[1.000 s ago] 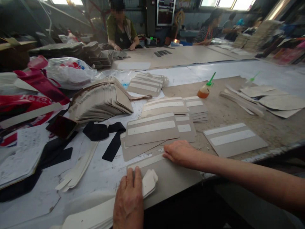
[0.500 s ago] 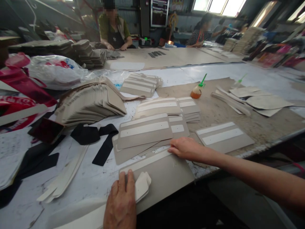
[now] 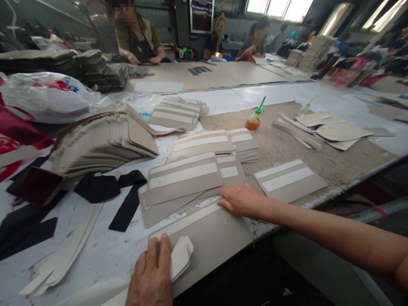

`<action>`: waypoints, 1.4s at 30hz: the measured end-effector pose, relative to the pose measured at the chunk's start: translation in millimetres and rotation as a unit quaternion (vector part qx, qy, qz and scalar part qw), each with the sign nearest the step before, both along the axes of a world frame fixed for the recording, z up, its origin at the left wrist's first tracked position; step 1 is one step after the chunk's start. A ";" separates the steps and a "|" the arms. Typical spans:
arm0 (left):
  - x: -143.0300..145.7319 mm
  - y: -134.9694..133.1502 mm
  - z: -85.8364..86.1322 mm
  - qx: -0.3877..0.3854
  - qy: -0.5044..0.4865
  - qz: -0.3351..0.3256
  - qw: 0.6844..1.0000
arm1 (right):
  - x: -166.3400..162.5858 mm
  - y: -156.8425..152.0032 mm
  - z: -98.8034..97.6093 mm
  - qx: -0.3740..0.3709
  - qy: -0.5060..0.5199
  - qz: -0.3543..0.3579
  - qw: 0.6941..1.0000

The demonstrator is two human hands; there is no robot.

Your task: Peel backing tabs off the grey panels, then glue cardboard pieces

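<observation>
A grey-beige panel (image 3: 212, 240) lies at the table's front edge, with a long pale strip (image 3: 191, 219) along its upper side. My right hand (image 3: 237, 199) is closed at the strip's right end, thumb and fingertips together on it. At the left end, my left hand (image 3: 151, 272) lies over the panel's corner, fingers stretched forward onto the strip's end. A bundle of cream strips (image 3: 182, 257) is held under that palm, its rounded ends sticking out to the right. Just behind lie similar panels (image 3: 183, 176) with two pale strips each, overlapping in a pile.
A fanned stack of panels (image 3: 105, 136) stands at the left, near black straps (image 3: 127, 199) and loose cream strips (image 3: 70, 250). A glue bottle (image 3: 254, 119) with a green nozzle stands farther back. One finished-looking panel (image 3: 290, 176) lies right. Co-workers sit across the table.
The view has swung slightly to the right, so everything appears farther left. Both my hands stay in almost the same places on the panel.
</observation>
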State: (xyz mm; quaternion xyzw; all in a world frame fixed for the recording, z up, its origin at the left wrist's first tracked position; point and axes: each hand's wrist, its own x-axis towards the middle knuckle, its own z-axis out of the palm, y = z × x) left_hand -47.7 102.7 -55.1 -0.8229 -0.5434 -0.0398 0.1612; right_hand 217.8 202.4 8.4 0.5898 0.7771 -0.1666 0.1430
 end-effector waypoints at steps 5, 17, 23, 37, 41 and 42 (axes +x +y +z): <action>0.4 -0.7 -1.5 0.008 0.008 0.013 1.000 | 0.6 0.2 1.7 -0.002 -0.008 0.007 1.000; 3.3 -3.4 2.7 -0.016 0.006 0.040 0.999 | 5.9 -4.7 -4.8 -0.004 0.021 0.002 1.000; 3.8 -5.5 0.5 -0.008 -0.015 0.041 0.999 | 1.7 -9.1 -4.6 0.005 0.014 -0.012 1.000; 4.6 -4.0 1.8 -0.007 -0.033 0.033 0.999 | -7.5 -12.2 3.2 0.036 -0.032 -0.033 0.998; 6.1 -3.0 1.9 0.006 -0.032 0.039 0.999 | -0.7 -3.3 9.0 0.051 -0.049 -0.049 0.996; 6.4 -2.9 1.8 0.006 -0.032 0.041 0.999 | 1.5 -1.3 10.2 0.053 -0.054 -0.055 0.996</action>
